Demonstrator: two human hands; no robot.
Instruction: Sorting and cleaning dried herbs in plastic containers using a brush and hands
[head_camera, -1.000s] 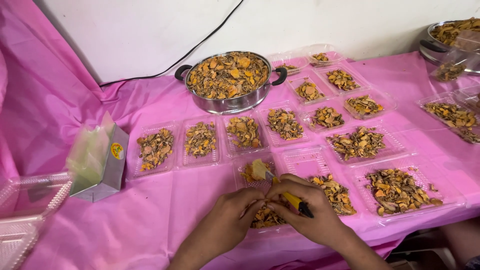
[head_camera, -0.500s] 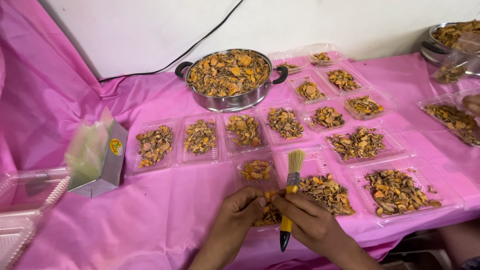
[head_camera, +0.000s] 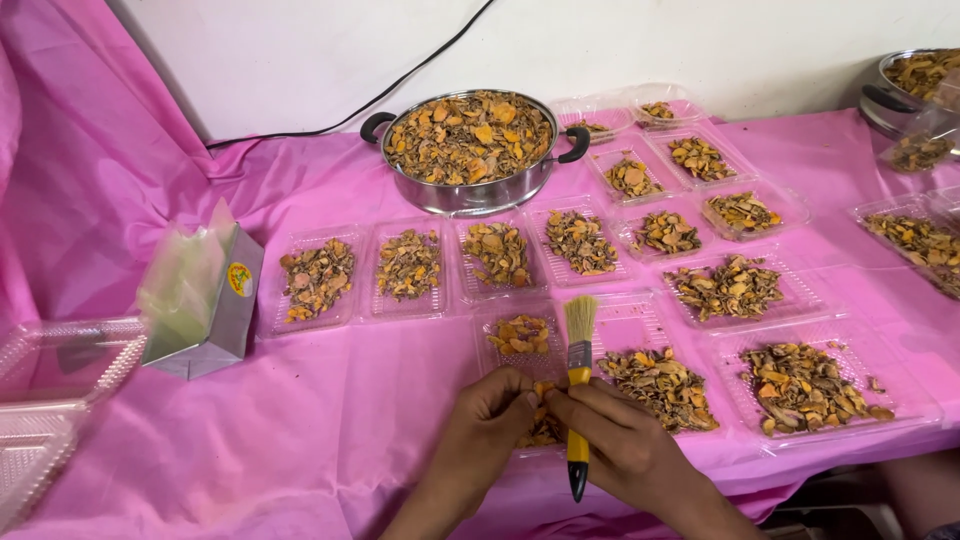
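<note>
My right hand (head_camera: 625, 445) grips a yellow-handled paintbrush (head_camera: 579, 375), bristles pointing away from me and the black handle tip toward me. My left hand (head_camera: 480, 435) pinches a small orange piece of dried food (head_camera: 541, 390) against the brush handle. Both hands hover over a clear plastic tray (head_camera: 540, 432) at the table's near edge, which holds some dried orange-brown pieces. Just beyond the brush tip lies another clear tray (head_camera: 521, 338) with a small heap of the same pieces.
A steel pot (head_camera: 470, 150) full of dried pieces stands at the back. Several filled clear trays (head_camera: 408, 268) spread over the pink tablecloth (head_camera: 330, 420). A grey box of plastic bags (head_camera: 205, 300) and empty trays (head_camera: 60, 365) sit left. A black cable (head_camera: 330, 118) runs along the wall.
The brush swung from lying low in my right hand to pointing bristles away from me. My hands stay close together over the near tray, fingers now pinching a piece.
</note>
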